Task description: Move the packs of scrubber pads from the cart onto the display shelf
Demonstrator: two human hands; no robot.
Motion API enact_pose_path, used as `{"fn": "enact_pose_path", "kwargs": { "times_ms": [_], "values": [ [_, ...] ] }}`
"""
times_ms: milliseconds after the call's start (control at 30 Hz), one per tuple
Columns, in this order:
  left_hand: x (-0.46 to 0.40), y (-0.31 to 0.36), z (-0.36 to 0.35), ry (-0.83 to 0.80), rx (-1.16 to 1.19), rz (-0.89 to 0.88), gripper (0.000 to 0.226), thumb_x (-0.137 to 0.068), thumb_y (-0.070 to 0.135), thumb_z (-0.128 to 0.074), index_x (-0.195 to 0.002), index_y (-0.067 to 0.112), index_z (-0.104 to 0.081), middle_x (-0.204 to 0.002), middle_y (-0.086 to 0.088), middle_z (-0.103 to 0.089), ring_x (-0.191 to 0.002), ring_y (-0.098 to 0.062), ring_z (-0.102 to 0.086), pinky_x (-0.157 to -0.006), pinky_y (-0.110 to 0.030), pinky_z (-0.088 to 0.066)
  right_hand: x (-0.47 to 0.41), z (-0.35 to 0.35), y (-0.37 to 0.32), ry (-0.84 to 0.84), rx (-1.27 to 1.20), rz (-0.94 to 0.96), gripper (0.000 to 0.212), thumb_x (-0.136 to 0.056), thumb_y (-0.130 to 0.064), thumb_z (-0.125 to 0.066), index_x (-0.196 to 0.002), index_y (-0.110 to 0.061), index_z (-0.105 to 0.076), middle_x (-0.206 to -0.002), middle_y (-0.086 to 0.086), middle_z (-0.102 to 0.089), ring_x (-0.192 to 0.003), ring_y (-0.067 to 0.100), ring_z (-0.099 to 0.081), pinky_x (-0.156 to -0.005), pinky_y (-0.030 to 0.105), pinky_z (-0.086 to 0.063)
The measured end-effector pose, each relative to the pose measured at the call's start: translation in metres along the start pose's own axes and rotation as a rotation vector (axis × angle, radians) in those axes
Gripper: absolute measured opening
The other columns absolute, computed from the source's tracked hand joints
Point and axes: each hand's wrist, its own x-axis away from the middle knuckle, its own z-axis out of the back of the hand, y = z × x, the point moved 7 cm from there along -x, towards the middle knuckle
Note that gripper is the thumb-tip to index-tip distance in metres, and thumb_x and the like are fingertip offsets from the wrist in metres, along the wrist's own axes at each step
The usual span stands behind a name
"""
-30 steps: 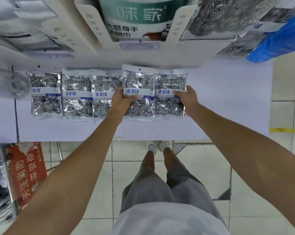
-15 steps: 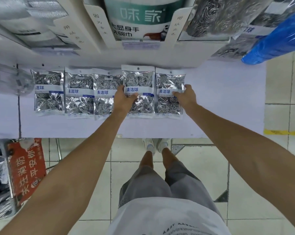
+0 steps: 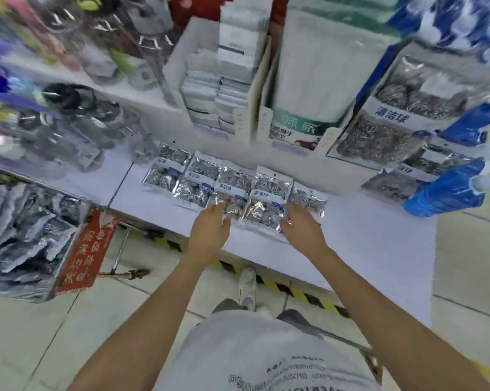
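Several silver packs of scrubber pads [image 3: 269, 197] with blue-and-white labels lie in an overlapping row on the white display shelf [image 3: 373, 238]. My left hand [image 3: 210, 230] hovers at the near edge of the row, fingers spread, holding nothing. My right hand [image 3: 301, 228] is just right of it, fingers apart over the near edge of the packs, also holding nothing. At the left edge the cart [image 3: 21, 232] holds a heap of more silver packs behind a red sign [image 3: 83, 253]. The view is blurred.
Above the row, a higher shelf carries white boxes of packets [image 3: 224, 80], a white and green bag [image 3: 303, 88] and large steel-scrubber packs [image 3: 401, 119]. Blue bags [image 3: 449, 190] hang at the right. Black-and-yellow tape marks the shelf base on the tiled floor.
Both hands have let go of the packs and pulled back toward me with fingers spread. The camera has swung up and left, bringing the cart and upper shelves into view.
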Motion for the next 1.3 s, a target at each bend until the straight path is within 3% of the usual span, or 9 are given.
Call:
{"fn": "enact_pose_path", "kwargs": {
  "times_ms": [67, 167, 533, 733, 900, 967, 1033, 1167, 1300],
  "values": [
    [0.031, -0.014, 0.023, 0.095, -0.038, 0.036, 0.048, -0.106, 0.026, -0.055, -0.145, -0.001, -0.053, -0.138, -0.025, -0.060, -0.126, -0.042, -0.057, -0.105, -0.048, -0.046, 0.009, 0.001, -0.036, -0.003, 0.089, 0.137, 0.040, -0.104, -0.031, -0.051, -0.137, -0.010, -0.058, -0.128, 0.014, -0.063, -0.121, 0.032, -0.057, -0.097, 0.042, -0.050],
    [0.081, -0.044, 0.047, 0.234, -0.073, 0.132, 0.045, -0.103, 0.029, -0.057, -0.137, -0.002, -0.059, -0.125, -0.023, -0.066, -0.114, -0.042, -0.063, -0.096, -0.049, -0.053, 0.032, -0.007, -0.093, -0.004, 0.204, 0.359, 0.045, -0.104, -0.032, -0.051, -0.146, -0.014, -0.053, -0.142, 0.011, -0.058, -0.132, 0.031, -0.052, -0.107, 0.043, -0.043],
    [0.281, -0.179, 0.080, 0.586, 0.046, 0.545, 0.019, -0.099, 0.024, -0.059, -0.110, 0.009, -0.064, -0.098, -0.009, -0.065, -0.089, -0.031, -0.062, -0.076, -0.041, -0.052, 0.106, -0.125, -0.264, -0.250, 0.306, 0.795, 0.050, -0.106, -0.043, -0.043, -0.149, -0.018, -0.047, -0.144, 0.004, -0.055, -0.135, 0.024, -0.049, -0.105, 0.037, -0.044],
    [0.331, -0.252, 0.103, 0.719, 0.183, 0.714, 0.033, -0.101, 0.024, -0.061, -0.126, 0.003, -0.064, -0.114, -0.017, -0.069, -0.105, -0.037, -0.064, -0.091, -0.044, -0.051, 0.112, -0.196, -0.360, -0.342, 0.370, 0.887, 0.051, -0.103, -0.052, -0.041, -0.142, -0.021, -0.052, -0.140, 0.003, -0.058, -0.130, 0.025, -0.053, -0.101, 0.035, -0.045],
    [0.340, -0.318, 0.125, 0.703, 0.273, 0.802, 0.036, -0.104, 0.025, -0.054, -0.132, 0.002, -0.060, -0.127, -0.018, -0.065, -0.117, -0.036, -0.060, -0.099, -0.042, -0.047, 0.110, -0.240, -0.442, -0.355, 0.412, 0.964, 0.049, -0.104, -0.041, -0.050, -0.148, -0.021, -0.050, -0.140, 0.002, -0.059, -0.129, 0.023, -0.053, -0.099, 0.033, -0.046],
    [0.339, -0.345, 0.138, 0.700, 0.290, 0.814, 0.037, -0.105, 0.026, -0.053, -0.133, 0.003, -0.059, -0.128, -0.017, -0.063, -0.119, -0.034, -0.058, -0.099, -0.041, -0.046, 0.106, -0.258, -0.466, -0.379, 0.414, 0.982, 0.044, -0.104, -0.039, -0.050, -0.145, -0.023, -0.052, -0.134, 0.001, -0.062, -0.127, 0.023, -0.054, -0.091, 0.032, -0.047],
    [0.333, -0.374, 0.154, 0.697, 0.330, 0.831, 0.040, -0.106, 0.030, -0.051, -0.136, 0.005, -0.056, -0.131, -0.016, -0.061, -0.121, -0.032, -0.056, -0.100, -0.040, -0.045, 0.097, -0.278, -0.487, -0.404, 0.419, 0.978, 0.040, -0.103, -0.039, -0.050, -0.140, -0.025, -0.055, -0.131, 0.000, -0.063, -0.123, 0.024, -0.056, -0.085, 0.032, -0.046],
    [0.314, -0.419, 0.176, 0.672, 0.415, 0.861, 0.045, -0.106, 0.031, -0.048, -0.145, 0.009, -0.050, -0.138, -0.013, -0.058, -0.127, -0.030, -0.053, -0.100, -0.040, -0.046, 0.075, -0.305, -0.509, -0.445, 0.423, 0.907, 0.042, -0.104, -0.038, -0.052, -0.144, -0.023, -0.053, -0.142, -0.001, -0.059, -0.128, 0.022, -0.056, -0.099, 0.039, -0.049],
    [0.277, -0.467, 0.197, 0.655, 0.558, 0.898, 0.049, -0.106, 0.032, -0.049, -0.150, 0.010, -0.047, -0.144, -0.013, -0.056, -0.132, -0.031, -0.052, -0.103, -0.039, -0.044, 0.036, -0.336, -0.538, -0.508, 0.414, 0.851, 0.037, -0.105, -0.034, -0.053, -0.138, -0.018, -0.058, -0.135, 0.003, -0.064, -0.122, 0.024, -0.059, -0.091, 0.035, -0.049]
  ]
}}
